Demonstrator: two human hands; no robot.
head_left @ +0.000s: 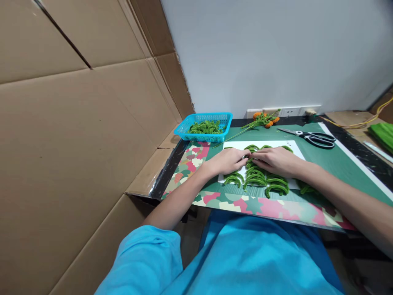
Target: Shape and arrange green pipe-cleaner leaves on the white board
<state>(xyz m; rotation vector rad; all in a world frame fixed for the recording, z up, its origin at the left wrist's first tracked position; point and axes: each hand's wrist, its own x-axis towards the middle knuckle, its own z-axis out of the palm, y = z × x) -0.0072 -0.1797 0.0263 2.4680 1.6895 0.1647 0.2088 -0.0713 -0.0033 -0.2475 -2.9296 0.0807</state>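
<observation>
Both of my hands rest on a white sheet (pixel 230 145) lying on a green cutting mat (pixel 334 162). My left hand (pixel 229 160) and my right hand (pixel 276 160) meet at the fingertips, pinched together on a green fuzzy curved piece (pixel 250 153). Several more curved green pieces (pixel 256 179) lie in rows on the sheet, just in front of my hands. What exactly sits between the fingertips is partly hidden.
A blue plastic basket (pixel 184 129) with more green pieces stands at the back left. Orange-headed stems (pixel 260 119) and black-handled scissors (pixel 316 138) lie behind the sheet. Cardboard panels (pixel 76 135) wall the left side. A green bundle (pixel 383 135) lies at far right.
</observation>
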